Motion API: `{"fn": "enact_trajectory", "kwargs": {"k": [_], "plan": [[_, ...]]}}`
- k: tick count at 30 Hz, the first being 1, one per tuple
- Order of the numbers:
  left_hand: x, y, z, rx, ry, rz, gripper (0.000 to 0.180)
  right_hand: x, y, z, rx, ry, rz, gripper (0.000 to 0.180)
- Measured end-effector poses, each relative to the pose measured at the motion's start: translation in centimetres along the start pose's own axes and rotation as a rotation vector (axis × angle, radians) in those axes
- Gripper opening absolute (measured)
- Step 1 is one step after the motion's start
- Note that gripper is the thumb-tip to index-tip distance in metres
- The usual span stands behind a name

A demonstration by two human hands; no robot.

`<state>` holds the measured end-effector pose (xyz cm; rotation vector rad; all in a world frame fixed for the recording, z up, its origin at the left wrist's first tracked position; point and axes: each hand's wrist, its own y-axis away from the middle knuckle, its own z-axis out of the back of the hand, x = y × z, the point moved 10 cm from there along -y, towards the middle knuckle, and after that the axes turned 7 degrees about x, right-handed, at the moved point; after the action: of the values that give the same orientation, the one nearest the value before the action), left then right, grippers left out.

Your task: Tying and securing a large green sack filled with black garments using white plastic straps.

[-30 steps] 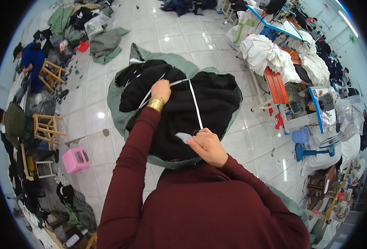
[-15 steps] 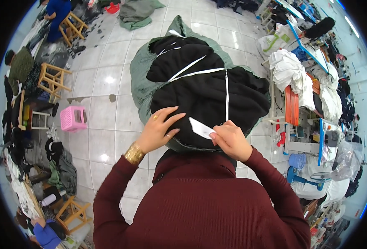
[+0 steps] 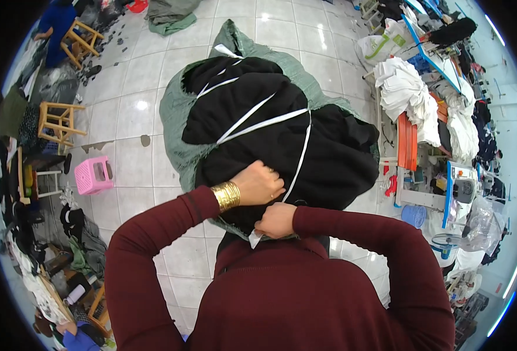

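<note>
Black cloth (image 3: 252,120) bulges in a large bundle from an opened green woven sack (image 3: 179,126) in front of me. White straps (image 3: 264,124) cross the cloth, and one of them runs down to my hands. My right hand (image 3: 276,220) is closed on a white tag (image 3: 255,238), whose corner sticks out below the fingers at the bundle's near edge. Just above it, my left hand (image 3: 259,183) rests on the cloth with its fingers curled inward. What those fingers hold, if anything, is hidden.
A pink plastic stool (image 3: 93,175) and a wooden stool (image 3: 61,123) stand on the tiled floor at left, near people seated at work. To the right are blue-edged worktables (image 3: 428,55) piled with white garments (image 3: 402,85). A grey-green cloth (image 3: 172,13) lies at the far left.
My right hand has moved left and nearer my body with the white tag. The left hand has moved right, its spread fingers now curled. The strap slants toward the hands.
</note>
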<state>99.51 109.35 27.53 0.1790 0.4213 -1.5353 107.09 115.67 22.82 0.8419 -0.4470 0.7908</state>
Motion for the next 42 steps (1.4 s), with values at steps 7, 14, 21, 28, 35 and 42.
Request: {"fn": "enact_trajectory", "kwargs": {"k": [7,14,21,28,35,42], "plan": [[1.6,-0.5,-7.6,-0.007,0.122,0.02,0.024,-5.7,-4.5,-6.2,0.217,-0.214,-0.085,0.03],[2.5,-0.7,-8.7,-0.004,0.18,0.118,0.02,-7.0,-4.8,-7.5,0.17,-0.257,-0.147,0.025],[-1.7,4.6,3.8,-0.278,0.519,0.248,0.017,-2.2,3.1,1.6,-0.195,0.036,-0.145,0.016],[-5.3,10.1,1.6,-0.026,0.291,0.293,0.021,1.0,12.1,9.5,-0.672,-0.429,-0.205,0.018],[-4.8,9.5,-0.1,0.07,0.411,0.277,0.013,0.8,9.4,6.9,-0.759,-0.194,-0.352,0.013],[-5.4,10.1,-4.0,0.415,0.681,0.321,0.025,0.0,8.1,5.2,-0.78,-0.036,-0.445,0.013]]}}
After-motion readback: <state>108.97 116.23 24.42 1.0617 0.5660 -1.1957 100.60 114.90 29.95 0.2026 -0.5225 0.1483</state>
